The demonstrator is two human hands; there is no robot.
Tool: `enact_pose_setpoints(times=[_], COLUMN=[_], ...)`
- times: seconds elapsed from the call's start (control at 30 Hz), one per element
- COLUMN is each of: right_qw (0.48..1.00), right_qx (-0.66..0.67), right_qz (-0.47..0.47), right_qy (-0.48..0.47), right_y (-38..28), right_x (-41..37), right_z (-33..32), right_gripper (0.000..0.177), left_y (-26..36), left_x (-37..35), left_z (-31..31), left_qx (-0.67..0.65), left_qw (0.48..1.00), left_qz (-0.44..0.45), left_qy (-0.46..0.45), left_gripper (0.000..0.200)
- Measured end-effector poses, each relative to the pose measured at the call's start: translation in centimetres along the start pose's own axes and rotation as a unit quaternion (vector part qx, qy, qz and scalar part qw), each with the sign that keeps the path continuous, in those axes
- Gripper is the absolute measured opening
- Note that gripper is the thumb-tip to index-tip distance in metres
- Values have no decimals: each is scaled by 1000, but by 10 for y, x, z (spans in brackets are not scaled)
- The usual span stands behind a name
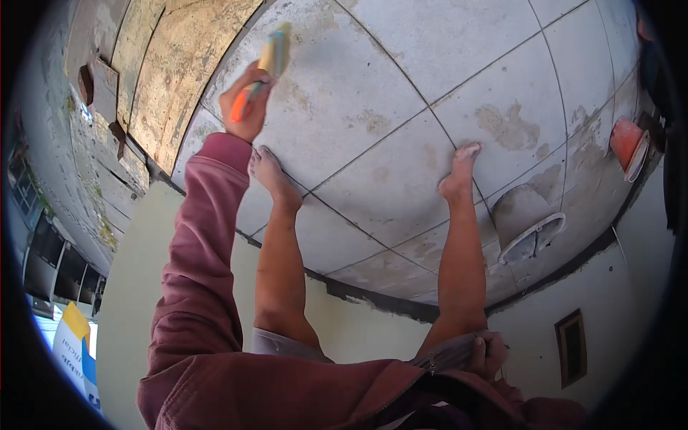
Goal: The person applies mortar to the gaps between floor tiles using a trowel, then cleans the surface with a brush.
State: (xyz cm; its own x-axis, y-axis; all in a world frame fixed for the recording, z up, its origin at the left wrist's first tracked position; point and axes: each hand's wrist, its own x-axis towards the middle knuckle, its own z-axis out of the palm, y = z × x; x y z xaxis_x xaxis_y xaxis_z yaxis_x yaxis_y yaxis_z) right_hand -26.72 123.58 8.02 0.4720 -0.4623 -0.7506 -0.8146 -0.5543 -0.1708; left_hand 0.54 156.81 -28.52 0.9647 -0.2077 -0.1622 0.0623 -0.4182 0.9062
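Observation:
My left hand point(247, 100) is wrapped round the orange handle of a paintbrush point(275, 54). Its pale bristles, blurred by motion, point up and away over the stained, pale tiled floor point(365, 79). Below that hand in the view is my bare left foot point(269, 172), dusted white. The right foot point(462, 168) stands apart on another tile, whitish at the toes. My right hand point(489, 355) has its fingers curled in at the grey shorts point(451, 353) near my right leg; what lies inside those fingers is hidden.
A whitish bucket point(527, 222) stands on the floor right of my right leg, and a red bucket point(627, 141) farther right. Worn yellowish boards point(190, 57) border the tiles at left. A pale wall point(365, 319) with a dark base strip runs behind my legs.

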Motion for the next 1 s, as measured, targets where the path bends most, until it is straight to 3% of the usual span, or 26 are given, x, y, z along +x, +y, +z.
enact_pose_setpoints(times=[0.03,0.07,0.13,0.17,0.2,0.23,0.27,0.3,0.33,0.37,0.4,0.43,0.47,0.5,0.57,0.63,0.67,0.73,0.77,0.8,0.83,0.87,0.9,0.93,1.0], right_qw=[1000,1000,998,998,998,996,995,993,989,984,975,962,940,919,891,909,909,935,945,954,958,962,939,912,929], right_qx=[15,21,48,56,48,41,50,78,111,146,185,234,297,349,414,358,359,298,266,235,221,206,277,345,309], right_qz=[1,-6,38,29,49,70,82,86,91,98,114,140,168,182,182,199,195,179,175,172,171,170,190,211,185], right_qy=[5,14,-14,-8,9,24,26,35,41,43,40,33,31,32,48,75,76,72,75,73,68,63,69,76,82], right_y=[-2,-2,2,4,7,9,11,18,27,38,44,50,51,45,34,39,44,68,85,99,93,86,45,23,34], right_x=[2,3,0,0,-5,-9,8,62,122,186,246,307,326,337,341,347,352,367,373,376,373,369,356,347,353], right_z=[-1,-3,-7,-8,-7,-7,5,38,76,115,153,191,202,204,203,211,219,237,244,251,248,245,220,203,211], right_gripper=[16,16,17,18,19,20,19,22,28,34,41,49,57,65,63,59,59,55,53,51,50,49,47,45,44], left_y=[16,38,62,68,61,62,50,29,-2,-22,-33,-33,-42,-31,-4,43,42,23,-11,-20,-27,-27,-21,-9,32], left_x=[-18,-34,-70,-78,-84,-69,-49,-24,5,39,70,96,115,119,128,113,117,128,141,153,158,161,156,145,115], left_z=[52,104,200,231,251,246,230,199,155,104,56,12,-16,-10,25,94,101,122,104,75,45,21,23,29,72], left_qx=[-86,-120,-246,-239,-232,-237,-234,-142,-179,-139,2,191,243,246,38,-30,-29,48,-2,142,309,365,366,279,104], left_qw=[990,971,909,889,900,889,921,960,959,973,999,981,964,963,999,971,971,987,999,982,941,917,917,956,992], left_qz=[-41,-3,13,-1,16,-68,-25,-37,-136,-151,-39,10,18,22,35,64,66,-52,-49,-61,5,1,4,9,30], left_qy=[-107,-206,-336,-390,-369,-386,-310,-237,-172,-104,-15,31,110,111,2,-231,-229,-146,20,107,140,159,158,97,-57], left_gripper=[19,20,22,20,19,21,22,19,14,11,9,8,7,7,10,12,12,14,15,12,9,12,12,11,13])
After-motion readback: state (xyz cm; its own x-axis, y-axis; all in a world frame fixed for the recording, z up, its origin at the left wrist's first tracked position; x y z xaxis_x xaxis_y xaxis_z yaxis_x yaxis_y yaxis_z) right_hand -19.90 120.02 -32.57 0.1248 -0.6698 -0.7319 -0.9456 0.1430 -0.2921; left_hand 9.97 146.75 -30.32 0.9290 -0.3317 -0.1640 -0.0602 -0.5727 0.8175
